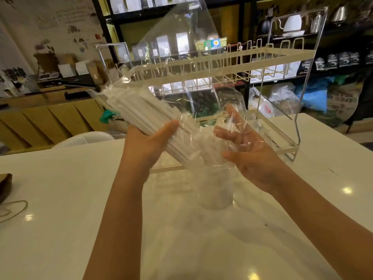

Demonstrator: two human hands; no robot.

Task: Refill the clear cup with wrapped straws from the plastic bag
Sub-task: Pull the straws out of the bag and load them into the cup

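Head view | white table (60,199) carries a wire rack (282,55) at the back | plastic bag (181,47) tilted above clear cup (215,188), which stands on the table | wrapped straws (141,110) in the bag slant toward the cup mouth | left hand (147,142) grips the straw bundle through the bag | right hand (248,150) spread, fingers under loose film

The glossy white counter (70,199) showed pale reflected light spots. Above its middle, the long paper-wrapped straws (141,110) were plain white inside a colourless see-through plastic bag (181,57). Below them stood the clear plastic cup (216,188), faintly milky. Behind the cup, the wire rack (222,59) had cream bars and silvery chrome legs. At the counter's left edge lay a dark brown object (5,184) and a tan looped cord (14,211).
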